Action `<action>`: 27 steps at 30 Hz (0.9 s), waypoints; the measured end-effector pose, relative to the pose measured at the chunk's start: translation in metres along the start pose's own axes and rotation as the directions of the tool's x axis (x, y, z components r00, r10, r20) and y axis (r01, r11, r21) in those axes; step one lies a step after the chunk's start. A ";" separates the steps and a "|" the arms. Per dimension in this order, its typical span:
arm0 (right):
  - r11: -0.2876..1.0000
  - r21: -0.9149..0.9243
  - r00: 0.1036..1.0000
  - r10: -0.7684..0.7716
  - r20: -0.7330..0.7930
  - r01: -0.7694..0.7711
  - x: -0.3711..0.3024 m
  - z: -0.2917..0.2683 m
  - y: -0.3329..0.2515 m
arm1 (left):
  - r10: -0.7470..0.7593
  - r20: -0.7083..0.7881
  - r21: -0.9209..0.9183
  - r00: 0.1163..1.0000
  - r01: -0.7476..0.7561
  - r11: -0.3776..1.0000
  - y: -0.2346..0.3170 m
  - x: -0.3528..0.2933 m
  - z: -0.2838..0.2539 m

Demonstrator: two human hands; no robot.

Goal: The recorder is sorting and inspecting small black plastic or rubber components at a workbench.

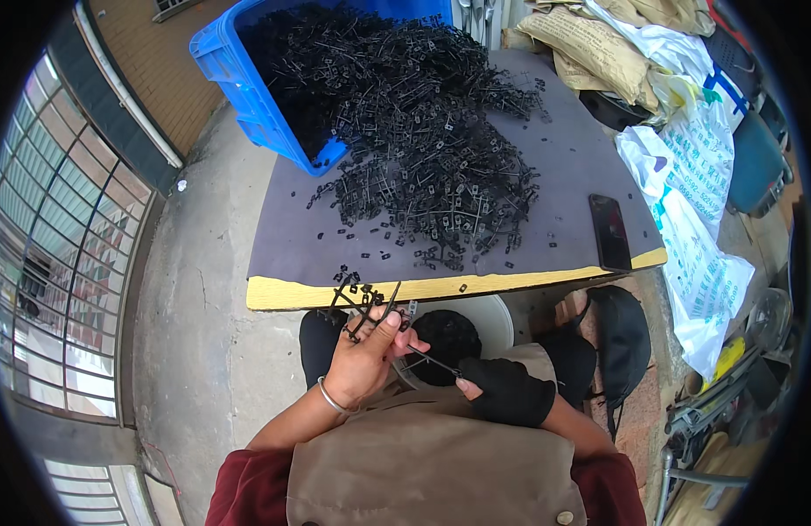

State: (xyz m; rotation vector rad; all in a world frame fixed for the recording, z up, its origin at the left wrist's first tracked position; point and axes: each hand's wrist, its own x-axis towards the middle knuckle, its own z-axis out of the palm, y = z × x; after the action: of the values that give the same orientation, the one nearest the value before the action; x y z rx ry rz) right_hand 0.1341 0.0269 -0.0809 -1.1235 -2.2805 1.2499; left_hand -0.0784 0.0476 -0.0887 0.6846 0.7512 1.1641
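Note:
My left hand (pixel 367 352), bare with a bangle at the wrist, is closed around a branched black plastic sprue (pixel 342 309) with small tabs along its arms. My right hand (pixel 511 392), in a black fingerless glove, pinches a thin dark stick (pixel 433 358) that slants up to the left hand's fingertips. Whether the stick joins the sprue is hidden by the fingers. Both hands are over my lap, in front of the table's near edge. Below them stands a white bucket (pixel 508 326) with black pieces (pixel 447 337) inside.
Across the table (pixel 576 167) spreads a big heap of black plastic sprues (pixel 423 149), spilling from a tipped blue crate (pixel 274 131). A phone (pixel 610 232) lies near the right edge. White plastic bags (pixel 686 202) and brown sacks (pixel 590 53) crowd the right; a barred window (pixel 59 237) is left.

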 end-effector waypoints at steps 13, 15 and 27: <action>0.918 -0.372 0.916 -0.262 -0.304 0.139 0.032 0.001 0.045 | -0.123 0.087 0.247 0.989 0.098 0.964 -0.004 0.024 -0.050; 0.889 -0.393 0.819 -0.398 -0.413 0.233 0.042 -0.007 0.022 | -0.121 0.141 0.329 0.983 0.069 0.942 -0.005 0.023 -0.042; 0.898 -0.438 0.987 -0.113 -0.116 0.051 0.059 -0.003 -0.003 | -0.060 0.196 0.852 0.979 -0.140 0.505 0.001 0.012 -0.019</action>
State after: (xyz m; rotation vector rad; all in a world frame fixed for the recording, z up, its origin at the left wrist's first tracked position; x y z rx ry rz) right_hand 0.0962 0.0722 -0.0822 -1.1921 -2.5353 0.6172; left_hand -0.0915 0.0606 -0.1010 1.6624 1.1553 0.6576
